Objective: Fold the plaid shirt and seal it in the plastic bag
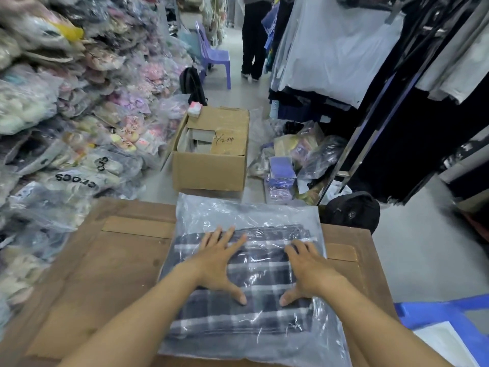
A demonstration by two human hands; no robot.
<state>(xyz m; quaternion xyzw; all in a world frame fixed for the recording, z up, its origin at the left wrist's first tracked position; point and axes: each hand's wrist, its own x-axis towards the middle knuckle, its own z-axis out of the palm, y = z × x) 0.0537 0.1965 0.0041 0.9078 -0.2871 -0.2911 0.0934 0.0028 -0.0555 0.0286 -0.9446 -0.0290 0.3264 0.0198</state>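
A folded dark blue and white plaid shirt (264, 271) lies inside a clear plastic bag (246, 210) on the brown cardboard-covered table (105, 260). The far part of the bag holds no shirt and lies flat, wrinkled. My left hand (219, 258) rests flat on the bag over the shirt's left half, fingers spread. My right hand (307, 268) rests flat on the right half, fingers apart, thumb pointing inward. Both palms press down on the plastic; neither grips anything.
An open cardboard box (211, 152) stands on the floor beyond the table. Piles of bagged goods (66, 115) fill the left side. Dark clothes hang on racks (397, 102) at right. A black bag (352, 210) sits by the table's far right corner. A person (254, 38) stands in the aisle near a purple chair (214, 56).
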